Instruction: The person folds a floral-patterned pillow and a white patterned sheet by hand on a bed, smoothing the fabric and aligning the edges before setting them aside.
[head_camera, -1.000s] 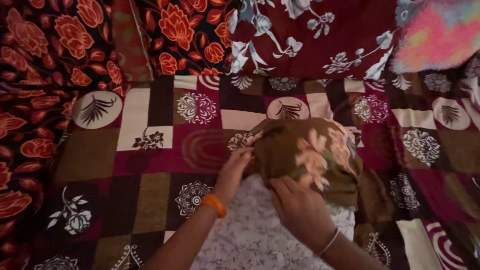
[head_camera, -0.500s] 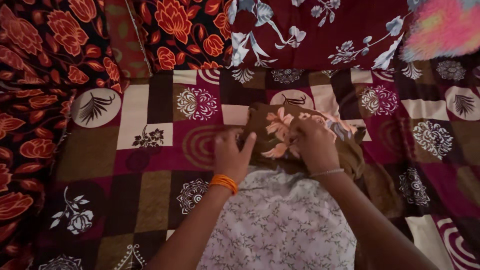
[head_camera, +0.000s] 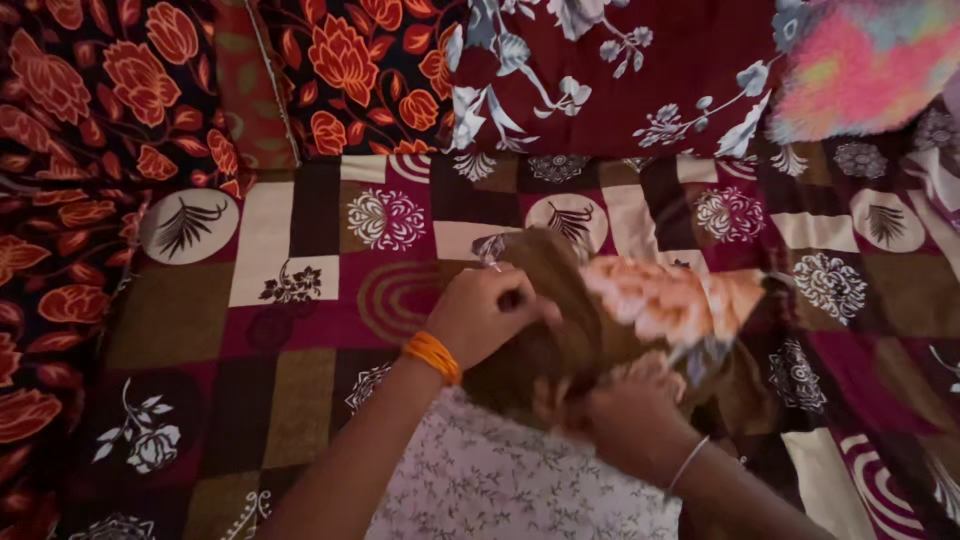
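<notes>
A brown cloth with peach flowers is bunched up on the patchwork bedspread. My left hand, with an orange band at the wrist, grips the cloth's left edge. My right hand, with a thin bangle, clutches its lower part from below; the image there is blurred. Under both hands lies a white cloth with small leaf print, its far end covered by the brown one.
Dark pillows with orange flowers line the left and back. A maroon pillow with white flowers lies at the back, and a fluffy pink item is at the top right.
My right hand has dropped from the top of the brown cloth to its lower edge. My left hand has closed on the left edge. The cloth has been pulled open to the right.
</notes>
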